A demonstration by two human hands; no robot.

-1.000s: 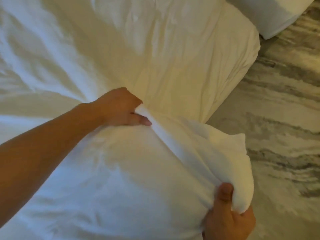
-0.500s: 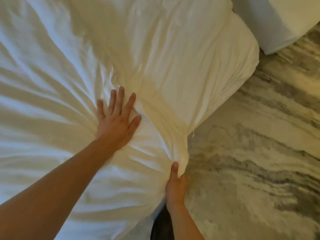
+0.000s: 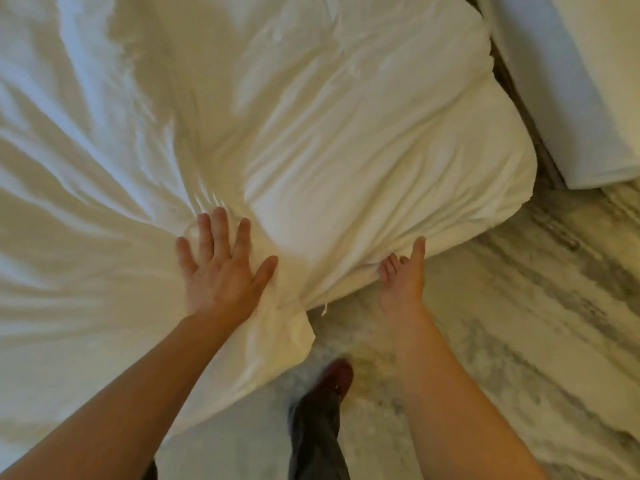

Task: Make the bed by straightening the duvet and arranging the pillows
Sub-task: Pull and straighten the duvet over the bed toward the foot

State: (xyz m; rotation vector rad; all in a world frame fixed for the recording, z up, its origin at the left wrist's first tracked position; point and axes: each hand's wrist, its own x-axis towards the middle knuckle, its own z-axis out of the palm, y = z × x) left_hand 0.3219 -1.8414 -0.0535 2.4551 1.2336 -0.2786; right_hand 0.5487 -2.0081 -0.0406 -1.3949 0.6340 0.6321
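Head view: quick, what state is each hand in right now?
Left hand: open, fingers spread, pressing flat on the wrinkled white fabric duvet.
Right hand: closed, fingers curled gripping the duvet's edge.

duvet (image 3: 346, 133) lay left and centre | left hand (image 3: 221, 275) rested on it | right hand (image 3: 403, 282) was at its right edge | floor (image 3: 519, 323) lay right | shoe (image 3: 335, 374) stood on floor between forearms
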